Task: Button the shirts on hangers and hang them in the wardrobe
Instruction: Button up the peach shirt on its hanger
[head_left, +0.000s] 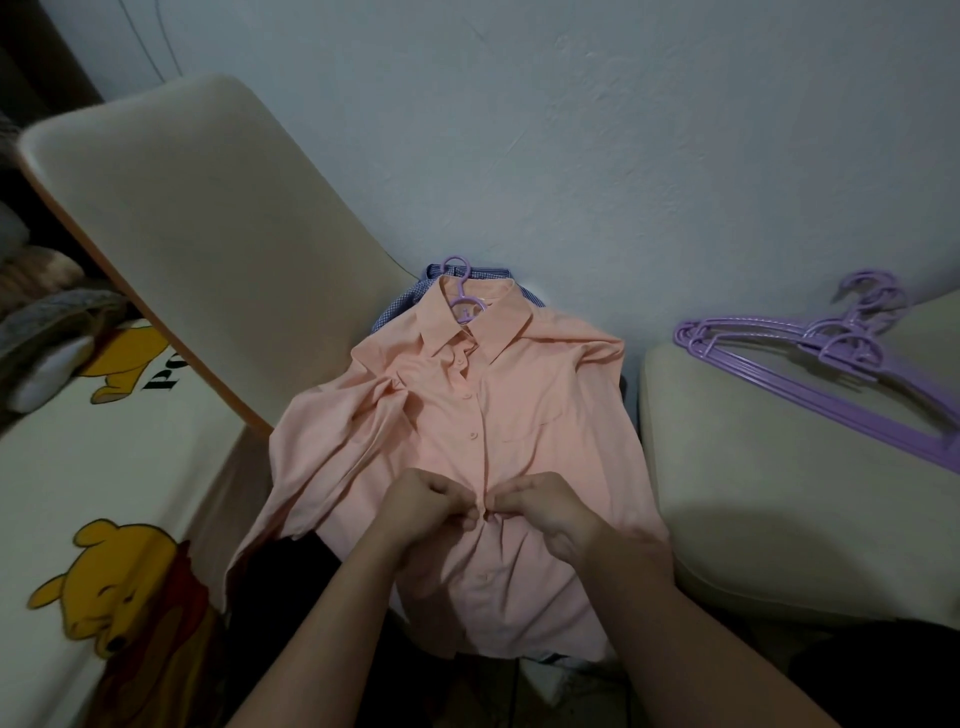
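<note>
at far left we see a cream bed sheet printed with yellow cartoon bears, then a cream moulded chair back. our left hand pinches the placket of the peach cotton shirt. this shirt lies front-up on a lilac plastic hanger, over a blue checked shirt, between chair and cushion. our right hand pinches the opposite placket edge. at right, a stack of lilac plastic hangers rests on a cream cushion.
</note>
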